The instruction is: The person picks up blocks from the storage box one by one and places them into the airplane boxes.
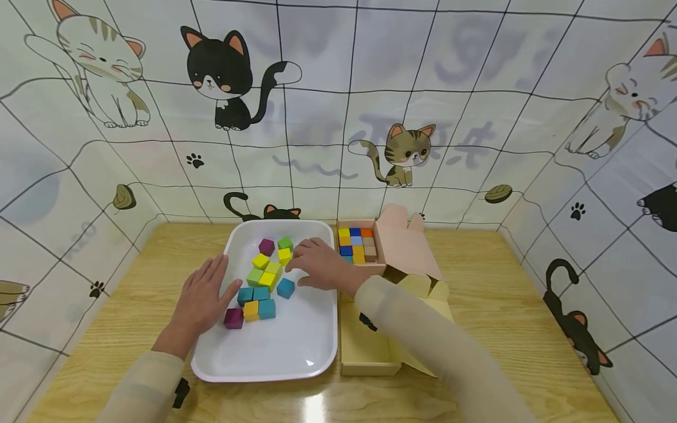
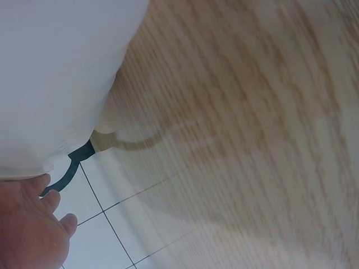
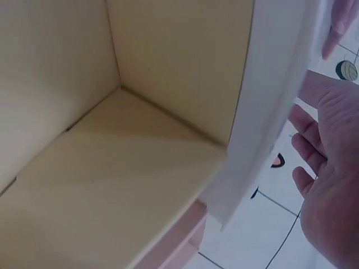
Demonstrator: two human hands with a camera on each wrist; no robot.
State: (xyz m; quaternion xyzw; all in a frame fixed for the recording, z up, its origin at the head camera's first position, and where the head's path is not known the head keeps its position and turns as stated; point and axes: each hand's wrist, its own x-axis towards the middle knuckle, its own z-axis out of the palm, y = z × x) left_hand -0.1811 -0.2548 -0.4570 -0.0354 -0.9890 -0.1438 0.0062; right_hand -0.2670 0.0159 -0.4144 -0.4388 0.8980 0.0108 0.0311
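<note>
Several small coloured cubes lie grouped in a white tray [image 1: 304,346]. Yellow and green ones, such as a yellow cube [image 1: 284,257], sit toward the back, near a purple cube [image 1: 267,247]. A blue cube [image 1: 285,288] lies apart from a blue-and-orange cluster, with another purple cube [image 1: 234,318] beside that cluster. My left hand [image 1: 198,299] lies with extended fingers along the tray's left rim. Over the tray's right side, my right hand [image 1: 322,267] hovers with loosely bent fingers beside the yellow cube; no cube shows in its grasp. The wrist views show no cubes.
Right of the tray stands a pink box [image 1: 361,267] holding several cubes in rows, its lid folded open. In front of it is a yellow box [image 1: 370,368], also open, partly under my right sleeve. A cat-printed sheet [image 1: 317,117] surrounds the wooden table [image 1: 502,305].
</note>
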